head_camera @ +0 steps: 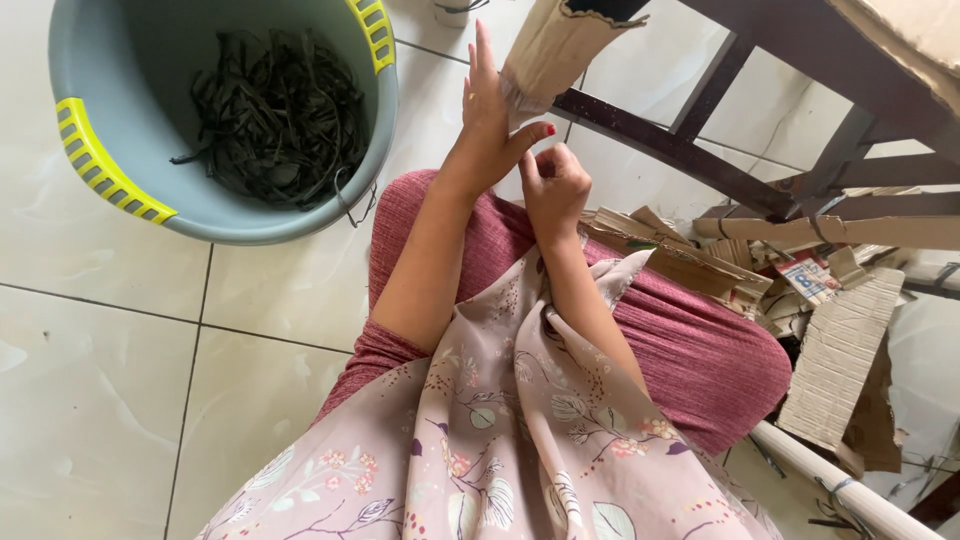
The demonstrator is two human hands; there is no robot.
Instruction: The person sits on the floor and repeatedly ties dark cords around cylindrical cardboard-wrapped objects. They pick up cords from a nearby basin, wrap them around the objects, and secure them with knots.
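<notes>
Above the lap, seen from the head camera, the left hand (488, 120) is raised with its fingers straight and pressed together, the palm laid flat against a torn piece of brown cardboard (555, 45) that hangs down from the top edge of the picture; its thumb reaches across toward the other hand. Just beside it, the right hand (553, 188) is curled into a loose fist, fingertips tucked in; whether it pinches anything I cannot tell. Left of the arms, a grey plastic tub (120, 60) with yellow handles sits on the white tiled floor (100, 400) and holds a tangle of dark strips (275, 115). Right of the knees, more cardboard scraps (830, 350) lie under a dark wooden frame (700, 160).
</notes>
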